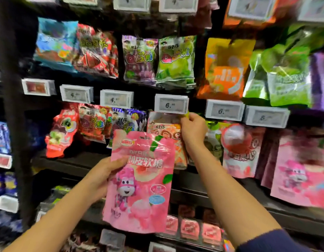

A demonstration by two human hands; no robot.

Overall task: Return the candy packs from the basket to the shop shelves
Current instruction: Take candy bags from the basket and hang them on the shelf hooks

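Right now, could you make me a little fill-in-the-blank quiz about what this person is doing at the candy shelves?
1. The left hand holds a candy pack that is mostly ____ in colour.
2. The right hand pinches something just below a price tag whose first digit is ____.
3. The cartoon figure on the held pack matches packs hanging far to the ____.

Missing words: pink; 6; right

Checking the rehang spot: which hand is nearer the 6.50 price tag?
Right. The right hand is just under the price tag; the left hand is lower, holding the pink pack.

One head-worn wide-angle view; it faces forward, slightly downward, close to the shop shelves [106, 160]; forearms enter from the bottom.
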